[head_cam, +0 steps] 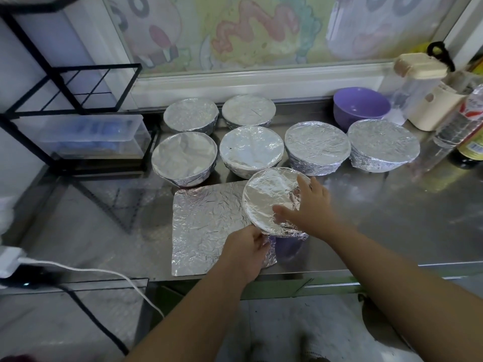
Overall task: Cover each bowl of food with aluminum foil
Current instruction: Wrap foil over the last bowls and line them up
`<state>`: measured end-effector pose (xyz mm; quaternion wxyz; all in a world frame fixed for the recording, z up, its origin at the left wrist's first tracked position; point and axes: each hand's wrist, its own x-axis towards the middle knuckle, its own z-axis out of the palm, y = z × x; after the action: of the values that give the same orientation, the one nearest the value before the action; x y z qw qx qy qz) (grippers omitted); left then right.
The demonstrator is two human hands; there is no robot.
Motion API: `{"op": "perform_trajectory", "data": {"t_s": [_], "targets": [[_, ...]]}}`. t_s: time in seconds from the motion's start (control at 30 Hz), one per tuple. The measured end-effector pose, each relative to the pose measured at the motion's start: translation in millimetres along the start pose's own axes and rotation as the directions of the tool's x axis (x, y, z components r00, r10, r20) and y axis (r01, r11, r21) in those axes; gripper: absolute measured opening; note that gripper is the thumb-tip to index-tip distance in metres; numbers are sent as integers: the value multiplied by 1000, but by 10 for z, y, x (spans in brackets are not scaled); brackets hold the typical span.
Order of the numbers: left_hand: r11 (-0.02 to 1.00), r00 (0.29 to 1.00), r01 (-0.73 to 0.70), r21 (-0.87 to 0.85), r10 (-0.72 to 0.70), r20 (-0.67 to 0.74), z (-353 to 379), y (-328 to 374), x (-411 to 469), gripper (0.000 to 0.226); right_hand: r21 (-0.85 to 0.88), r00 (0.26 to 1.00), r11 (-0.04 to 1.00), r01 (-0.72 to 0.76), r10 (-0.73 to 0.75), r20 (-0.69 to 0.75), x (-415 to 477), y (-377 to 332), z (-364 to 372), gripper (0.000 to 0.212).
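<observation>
One foil-covered bowl [264, 199] in left hand [244, 248]

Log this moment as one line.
left hand: grips foil edge | right hand: presses foil | near bowl: half wrapped | rear purple bowl: uncovered

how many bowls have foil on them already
7: back pair; middle four side by side; front bowl near the table edge. The purple bowl is uncovered; none seems hidden.

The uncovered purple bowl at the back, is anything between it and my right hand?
Yes. The third covered bowl and fourth covered bowl of the middle row stand in front of the purple bowl, across the line from your right hand.
</observation>
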<state>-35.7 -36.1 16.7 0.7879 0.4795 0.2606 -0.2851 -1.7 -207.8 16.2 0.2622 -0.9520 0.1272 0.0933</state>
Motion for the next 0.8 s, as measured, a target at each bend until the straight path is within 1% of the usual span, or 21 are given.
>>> {"op": "perform_trajectory", "data": {"t_s": [0.07,0.1,0.17,0.27,0.37,0.43,0.47,0.5,0.53,0.57,0.6,0.63,0.67,0.7,0.73,0.8], "targets": [[983,997,80,-166,-81,-1,101,133,-19,26,-39,1000,999,8,-8,18,-27,15,19,116],[971,994,107,-214,-110,-4,147,193,-6,25,-62,1000,998,9,-8,24,-43,20,25,117],[962,990,122,-246,-134,-33,205,282,38,28,-80,1000,997,10,-8,25,-64,32,37,115],[974,987,123,-189,-140,-83,223,318,103,34,-68,1000,998,2,-2,3,-81,53,86,109],[986,983,111,-120,-127,-130,218,329,135,31,-39,1000,999,-10,11,19,-97,26,114,106],[992,984,108,-66,-116,-137,208,337,120,25,51,1000,998,-25,25,7,-74,6,71,101],[993,984,114,-33,-117,-132,196,339,103,22,153,998,987,-38,45,-42,-46,39,59,95],[992,983,122,22,-118,-141,179,337,79,19,286,989,957,-44,83,-125,-45,79,33,88],[989,983,116,88,-102,-150,160,333,72,15,442,965,896,-47,155,-211,-66,146,18,80],[982,983,93,163,-65,-169,127,319,84,12,598,928,800,-50,258,-268,-129,204,20,71],[972,983,63,228,-21,-182,99,301,105,11,731,890,680,-61,368,-269,-227,244,34,63],[962,984,28,271,22,-177,89,292,103,13,822,865,561,-100,456,-207,-336,260,76,55],[956,985,4,294,47,-167,65,267,137,25,869,858,468,-160,502,-113,-448,264,146,48],[953,987,-8,304,56,-149,58,253,153,32,881,861,417,-222,508,-24,-551,254,234,43],[952,989,-20,307,64,-133,61,246,158,36,873,870,402,-276,491,49,-625,232,322,40],[951,990,-20,310,62,-126,99,248,129,37,842,883,423,-335,452,124,-705,174,453,39]]}}
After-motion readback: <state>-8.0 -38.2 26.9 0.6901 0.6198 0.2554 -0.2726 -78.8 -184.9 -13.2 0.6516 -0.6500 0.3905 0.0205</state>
